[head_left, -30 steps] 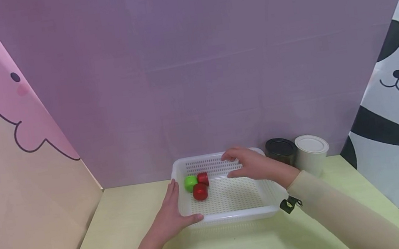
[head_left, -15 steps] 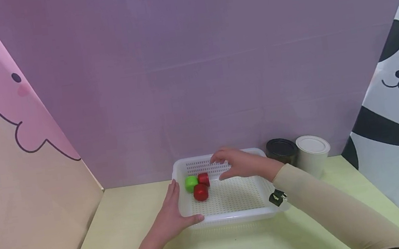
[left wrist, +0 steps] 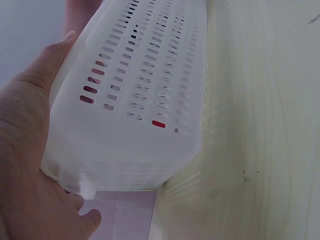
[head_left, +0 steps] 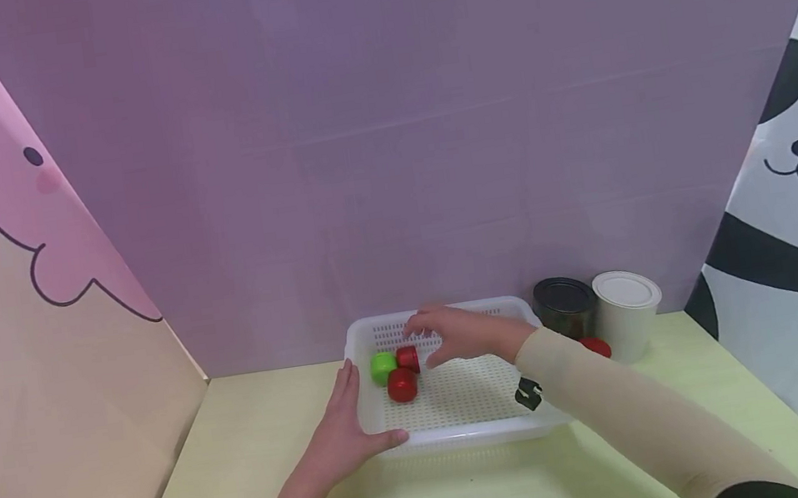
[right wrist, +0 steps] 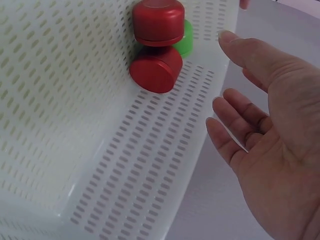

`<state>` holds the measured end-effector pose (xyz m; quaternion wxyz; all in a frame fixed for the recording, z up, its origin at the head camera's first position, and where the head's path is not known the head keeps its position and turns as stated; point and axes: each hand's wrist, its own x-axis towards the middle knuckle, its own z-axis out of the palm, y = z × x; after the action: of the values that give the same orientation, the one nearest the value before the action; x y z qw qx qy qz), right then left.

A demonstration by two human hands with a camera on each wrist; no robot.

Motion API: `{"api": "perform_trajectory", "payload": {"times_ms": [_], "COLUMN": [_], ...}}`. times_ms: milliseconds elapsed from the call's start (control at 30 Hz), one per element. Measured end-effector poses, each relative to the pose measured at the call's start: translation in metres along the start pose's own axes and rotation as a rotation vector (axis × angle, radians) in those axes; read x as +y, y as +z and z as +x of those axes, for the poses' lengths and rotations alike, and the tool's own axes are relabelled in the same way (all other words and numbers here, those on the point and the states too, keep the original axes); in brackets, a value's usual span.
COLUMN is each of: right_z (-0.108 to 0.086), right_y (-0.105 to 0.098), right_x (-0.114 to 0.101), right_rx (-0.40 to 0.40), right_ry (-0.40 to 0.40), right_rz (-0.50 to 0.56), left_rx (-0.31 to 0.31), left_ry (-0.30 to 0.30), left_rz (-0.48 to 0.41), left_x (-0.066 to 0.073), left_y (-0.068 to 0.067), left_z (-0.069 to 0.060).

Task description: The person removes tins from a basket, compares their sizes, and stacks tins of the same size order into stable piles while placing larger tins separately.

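Note:
A white perforated plastic basket (head_left: 468, 429) stands on the table, with two small red rounded cylinders (head_left: 402, 385) and a green one (head_left: 383, 367) grouped at its left end. In the right wrist view one red cylinder (right wrist: 156, 70) lies tilted against the others. My left hand (head_left: 343, 429) holds the basket's near left corner, thumb along the front rim and fingers at the left side. Above the basket's far side, my right hand (head_left: 456, 334) hovers with loosely bent fingers and thumb apart, holding nothing. It is a little right of the cylinders.
Behind the basket's right end stand a dark can (head_left: 564, 307) with a black lid and a white can (head_left: 628, 311). A red object (head_left: 596, 347), partly hidden by my right sleeve, lies by them. A purple backdrop (head_left: 387, 158) rises behind the table.
My right hand has moved left over the basket, closer to the cylinders. The red object by the cans has come out from behind my arm. My left hand stays put.

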<state>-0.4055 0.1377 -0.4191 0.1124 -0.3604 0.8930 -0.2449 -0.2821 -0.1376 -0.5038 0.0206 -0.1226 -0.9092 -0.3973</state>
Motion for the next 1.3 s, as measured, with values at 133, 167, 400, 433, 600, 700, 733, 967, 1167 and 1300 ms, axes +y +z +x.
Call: {"api": "perform_trajectory", "payload": {"times_ms": [133,167,400,433,600,700,733,967,1167,1300], "right_z": [0.008,0.009,0.022,0.023,0.027,0.028,0.028,0.032,0.036,0.039], "right_y": [0.006,0.008,0.021,0.022,0.03,0.036,0.038,0.046,0.051,0.054], "right_x": [0.0,0.001,0.002,0.002,0.0,0.0,0.0,0.001,0.003,0.003], "right_rx": [-0.003,-0.007,-0.042,-0.046,-0.06,-0.071,-0.073,-0.085,-0.094,-0.106], "right_ry": [-0.027,-0.035,-0.093,-0.099,-0.105,-0.094,-0.088,-0.075,-0.091,-0.093], "right_rz": [0.003,0.004,0.013,0.02,0.027,0.021,0.016,-0.006,-0.057,-0.068], "left_rx": [0.0,0.001,0.002,0.003,-0.002,-0.003,-0.003,0.006,0.0,0.0], "left_ry": [0.001,0.002,0.011,0.012,0.006,0.004,0.005,0.011,0.003,0.004], "left_rz": [-0.008,-0.011,-0.023,-0.022,-0.014,-0.018,-0.016,-0.023,-0.021,-0.022], "left_x": [-0.002,-0.002,-0.001,-0.001,-0.001,0.0,0.0,0.001,0.002,0.002], "left_y": [0.001,0.001,-0.001,-0.001,-0.001,-0.001,-0.001,-0.001,-0.002,-0.002], "left_z": [0.0,0.0,-0.002,-0.002,-0.003,-0.003,-0.003,-0.002,-0.003,-0.003]}}
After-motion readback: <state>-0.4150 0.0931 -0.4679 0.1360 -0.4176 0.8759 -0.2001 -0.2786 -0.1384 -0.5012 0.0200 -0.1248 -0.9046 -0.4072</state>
